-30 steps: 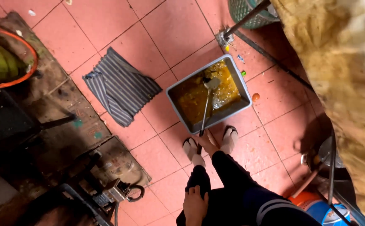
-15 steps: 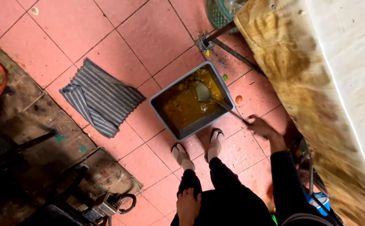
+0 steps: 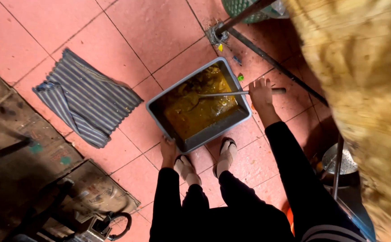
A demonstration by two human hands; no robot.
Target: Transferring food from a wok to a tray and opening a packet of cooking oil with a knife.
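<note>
Here, far left of the view, flattened cardboard lies over the pink tile floor, with a dark metal frame at its lower edge. Next to the right, a striped grey cloth lies flat on the tiles, apart from the tub. Your left hand is down at the near left corner of the grey tub, touching the rim; its fingers are hidden, so you cannot tell whether they clench. The tub sits on the floor just ahead of your sandalled feet and holds a yellow-brown mix. A ladle lies across it, bowl in the mix, handle passing over the right rim. Your right hand is closed around that handle just outside the tub. Further right, a dark rod slants across the tiles, and a plywood sheet fills the right edge.
</note>
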